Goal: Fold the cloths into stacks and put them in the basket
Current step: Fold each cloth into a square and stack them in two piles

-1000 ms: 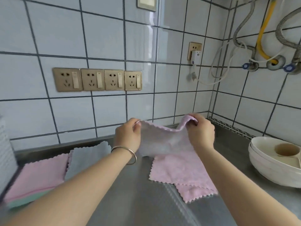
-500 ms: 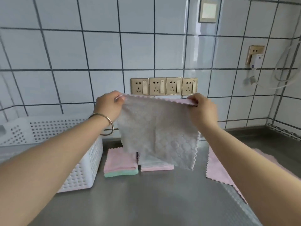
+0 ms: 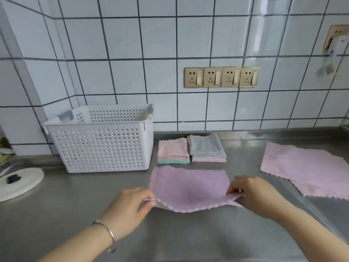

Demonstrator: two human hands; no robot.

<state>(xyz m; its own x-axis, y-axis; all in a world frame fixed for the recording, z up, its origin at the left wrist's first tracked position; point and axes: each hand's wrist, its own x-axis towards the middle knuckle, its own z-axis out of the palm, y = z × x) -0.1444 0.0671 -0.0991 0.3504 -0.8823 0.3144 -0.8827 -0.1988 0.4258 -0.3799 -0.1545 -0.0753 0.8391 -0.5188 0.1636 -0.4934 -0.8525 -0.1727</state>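
A lilac cloth (image 3: 188, 188) lies spread on the steel counter (image 3: 85, 201) in front of me. My left hand (image 3: 132, 207) pinches its near left corner, and my right hand (image 3: 251, 193) pinches its near right corner. Behind it stand two folded stacks: a pink and green stack (image 3: 173, 152) and a grey and pink stack (image 3: 207, 148). The white perforated basket (image 3: 102, 140) stands to their left against the wall. Unfolded pink cloths (image 3: 306, 169) lie flat at the right.
A white round lid (image 3: 17, 182) lies on the counter at the far left. The tiled wall carries a row of gold sockets (image 3: 221, 76) and a plugged-in white adapter (image 3: 338, 44) at the upper right.
The cloth hung stretched between both hands in the air; now it lies flat on the counter before the stacks, its near corners still pinched. My view has swung left and down.
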